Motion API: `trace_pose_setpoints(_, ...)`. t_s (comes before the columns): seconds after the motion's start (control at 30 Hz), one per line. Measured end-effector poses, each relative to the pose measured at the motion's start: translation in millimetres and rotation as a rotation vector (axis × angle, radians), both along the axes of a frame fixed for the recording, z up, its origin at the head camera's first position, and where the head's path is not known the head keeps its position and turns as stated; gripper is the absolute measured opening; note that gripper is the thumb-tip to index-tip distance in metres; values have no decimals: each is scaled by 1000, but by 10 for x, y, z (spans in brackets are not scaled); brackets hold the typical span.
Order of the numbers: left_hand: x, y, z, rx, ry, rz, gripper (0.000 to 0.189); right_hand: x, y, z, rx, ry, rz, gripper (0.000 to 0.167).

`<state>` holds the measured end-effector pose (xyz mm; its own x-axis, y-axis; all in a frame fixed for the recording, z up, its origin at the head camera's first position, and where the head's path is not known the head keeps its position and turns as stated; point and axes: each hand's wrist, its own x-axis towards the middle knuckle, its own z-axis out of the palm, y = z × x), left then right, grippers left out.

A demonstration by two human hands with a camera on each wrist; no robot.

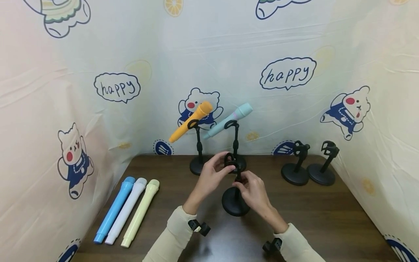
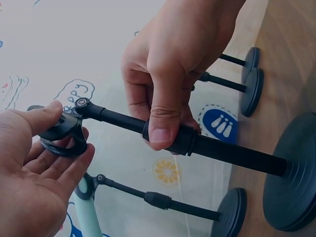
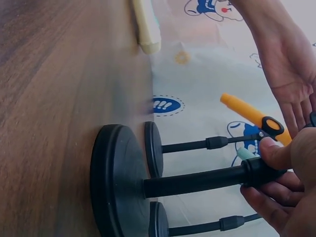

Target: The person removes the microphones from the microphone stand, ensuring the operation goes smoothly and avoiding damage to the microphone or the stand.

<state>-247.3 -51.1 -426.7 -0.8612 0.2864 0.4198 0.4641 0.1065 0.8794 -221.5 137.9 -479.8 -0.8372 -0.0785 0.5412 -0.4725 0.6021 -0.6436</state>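
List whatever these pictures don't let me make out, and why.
Head view: the base of the stand under the teal microphone, partly behind the left hand and held stand.
Left wrist view: one end of the teal microphone, cut off by the bottom edge; part of the held stand's collar, under the right hand.
Right wrist view: the pale yellow microphone's far end, cut off by the top edge.
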Motion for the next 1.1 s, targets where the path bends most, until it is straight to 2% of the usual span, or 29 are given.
trace_pose_setpoints(0.33,18,-10,-9,-2,3,-7,48,41,6,-1,8,-11,39,18)
trace_pose_setpoints(0.7,21,4,15,9,8,-1,46,-19,103,-2,-74,-92,170,21)
trace_pose_setpoints(0.97,19,-3,6,13,5,-6,47,-16,119,8,-68,-158,191,23)
trace_pose_setpoints(1.1,21,-8,-10,12,-9,3,46,-27,116,-30,-76,-217,151,32)
